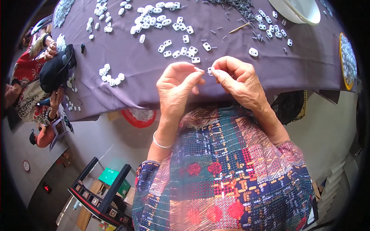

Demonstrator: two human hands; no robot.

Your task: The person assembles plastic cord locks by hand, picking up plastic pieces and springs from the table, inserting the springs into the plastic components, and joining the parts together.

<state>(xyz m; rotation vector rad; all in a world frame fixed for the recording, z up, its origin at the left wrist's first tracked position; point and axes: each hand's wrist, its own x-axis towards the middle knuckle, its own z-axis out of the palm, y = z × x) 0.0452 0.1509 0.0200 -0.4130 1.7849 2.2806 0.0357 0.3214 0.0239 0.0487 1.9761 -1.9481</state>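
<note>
Over the near edge of the purple cloth-covered table (pixel 293 65), the left hand (pixel 177 86) and right hand (pixel 239 79) pinch one small white plastic piece (pixel 210 71) between fingertips; its long axis is too hidden to tell. Smooth, rounded two-holed white pieces (pixel 154 17) lie scattered toward the far edge, too many to count, beside a heap of small grey metal pins (pixel 235 5) and one white bowl (pixel 298 9) at the far right corner.

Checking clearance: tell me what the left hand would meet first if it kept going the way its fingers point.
Probably the small white part pinched by the right hand; the left hand points right at it, nearly touching.
</note>
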